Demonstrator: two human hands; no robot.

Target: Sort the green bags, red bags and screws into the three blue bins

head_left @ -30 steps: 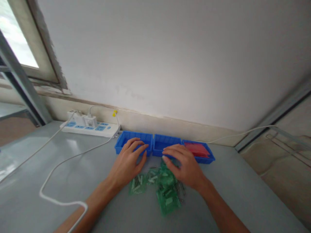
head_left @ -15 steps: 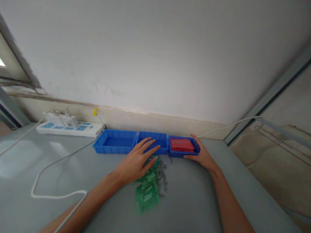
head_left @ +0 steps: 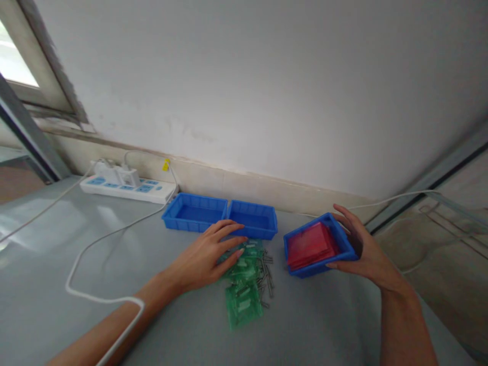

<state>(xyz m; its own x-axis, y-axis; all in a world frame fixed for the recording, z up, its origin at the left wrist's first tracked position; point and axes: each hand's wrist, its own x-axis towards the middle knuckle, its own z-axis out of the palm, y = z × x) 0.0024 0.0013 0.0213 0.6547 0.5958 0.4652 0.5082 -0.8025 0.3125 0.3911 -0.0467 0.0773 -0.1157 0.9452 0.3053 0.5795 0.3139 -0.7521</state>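
My right hand (head_left: 360,249) grips a small blue plastic bin (head_left: 310,269) by its right end, thumb at the front and fingers behind. The bin is tilted to the left and holds a stack of red plastic packets (head_left: 309,245). Fingers spread, my left hand (head_left: 213,254) hovers over or rests on green plastic bags (head_left: 244,300); I cannot tell whether it touches them. Several metal screws (head_left: 268,277) lie loose along the right side of the bags.
Two more blue bins, a left one (head_left: 194,223) and a middle one (head_left: 253,231), stand against the wall. A white power strip (head_left: 127,190) with plugs sits at the back left. Its white cable (head_left: 76,269) loops over the grey table (head_left: 305,325) and across my left forearm.
My right hand has pulled the bin with red packets away from the row, to the right and nearer, and tilted it. My left hand stays by the green bags. The camera view has shifted.
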